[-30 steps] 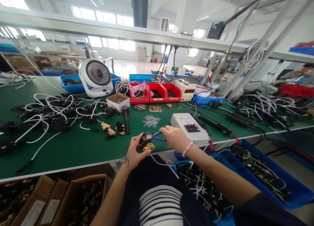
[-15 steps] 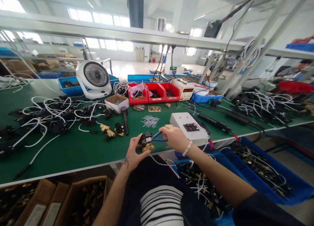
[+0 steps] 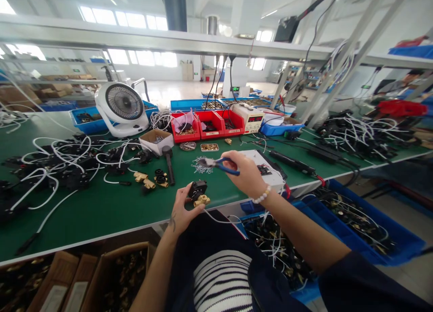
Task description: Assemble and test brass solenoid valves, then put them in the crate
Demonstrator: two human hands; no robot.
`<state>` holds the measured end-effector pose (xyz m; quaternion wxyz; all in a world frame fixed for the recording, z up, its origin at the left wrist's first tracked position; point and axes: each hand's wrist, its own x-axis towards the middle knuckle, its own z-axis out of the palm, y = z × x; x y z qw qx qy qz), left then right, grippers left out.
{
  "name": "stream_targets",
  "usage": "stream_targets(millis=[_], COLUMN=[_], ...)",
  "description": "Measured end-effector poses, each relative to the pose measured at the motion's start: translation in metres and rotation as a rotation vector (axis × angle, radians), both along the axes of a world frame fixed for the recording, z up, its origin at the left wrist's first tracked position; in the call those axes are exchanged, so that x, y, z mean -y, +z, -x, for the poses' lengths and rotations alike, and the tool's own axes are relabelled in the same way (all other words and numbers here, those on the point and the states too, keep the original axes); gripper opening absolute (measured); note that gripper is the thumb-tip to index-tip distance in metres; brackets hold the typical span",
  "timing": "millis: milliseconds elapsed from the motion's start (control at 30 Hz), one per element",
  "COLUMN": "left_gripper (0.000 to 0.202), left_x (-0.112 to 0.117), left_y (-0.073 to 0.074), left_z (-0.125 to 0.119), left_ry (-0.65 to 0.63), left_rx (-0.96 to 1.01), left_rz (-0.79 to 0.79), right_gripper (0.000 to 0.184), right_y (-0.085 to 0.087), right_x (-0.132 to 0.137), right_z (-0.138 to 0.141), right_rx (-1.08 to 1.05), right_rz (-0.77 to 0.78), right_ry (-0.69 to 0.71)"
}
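Note:
My left hand [image 3: 181, 211] is closed around a small black and brass valve part [image 3: 198, 194], held just above the near edge of the green table [image 3: 101, 204]. A thin white wire trails from the part toward my lap. My right hand [image 3: 244, 173] grips blue-handled pliers [image 3: 219, 163], raised up and away from the part. The pliers' jaws point left over a small heap of silver metal clips [image 3: 201, 166]. A beaded bracelet sits on my right wrist.
Brass fittings [image 3: 145, 180] and a black tool [image 3: 168, 158] lie left of the part. Black units with white cables [image 3: 67, 161] cover the left table. A white fan [image 3: 122, 108], red bins [image 3: 203, 124], a white switch box [image 3: 270, 170] and blue crates [image 3: 355, 222] surround me.
My right hand lifted the pliers off the valve part and swung them up toward the clip heap. My left hand lowered the part slightly toward me.

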<state>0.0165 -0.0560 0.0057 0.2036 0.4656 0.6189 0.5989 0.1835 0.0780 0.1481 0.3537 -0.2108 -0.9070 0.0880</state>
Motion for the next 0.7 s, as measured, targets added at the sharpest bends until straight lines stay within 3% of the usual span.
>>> stream_targets(millis=[67,200,267,400,467,533,600,667,700], left_gripper=[0.075,0.075,0.074,0.074,0.073,0.073,0.074,0.074,0.074], left_x=[0.000,0.000,-0.001,-0.002,-0.002,-0.002,-0.002,-0.002,-0.002], left_y=[-0.001,-0.002,-0.002,0.000,0.000,0.000,0.000,0.000,0.000], left_z=[0.000,0.000,0.000,-0.001,-0.001,-0.001,-0.001,-0.001,-0.001], left_ry=[0.002,-0.002,-0.005,0.000,0.001,0.002,0.002,0.000,-0.001], left_rx=[-0.002,0.000,0.001,0.003,0.006,0.008,0.011,0.012,0.012], left_rz=[0.000,-0.012,-0.016,-0.014,-0.016,-0.020,-0.022,-0.020,-0.018], right_gripper=[0.023,0.020,0.017,0.019,0.018,0.020,0.021,0.021,0.020], right_y=[-0.004,-0.029,-0.027,-0.001,0.000,-0.012,-0.026,-0.029,-0.025], right_x=[0.004,0.011,0.008,-0.001,0.000,0.006,0.013,0.015,0.014], right_z=[0.000,0.000,0.000,-0.004,-0.006,-0.006,-0.005,-0.004,-0.003], right_rx=[-0.089,0.317,0.373,-0.041,-0.202,-0.072,0.220,0.403,0.390], right_rz=[0.012,0.051,0.059,0.038,0.025,0.048,0.094,0.109,0.101], right_ry=[-0.069,-0.101,-0.070,-0.061,-0.098,-0.141,-0.114,-0.060,-0.047])
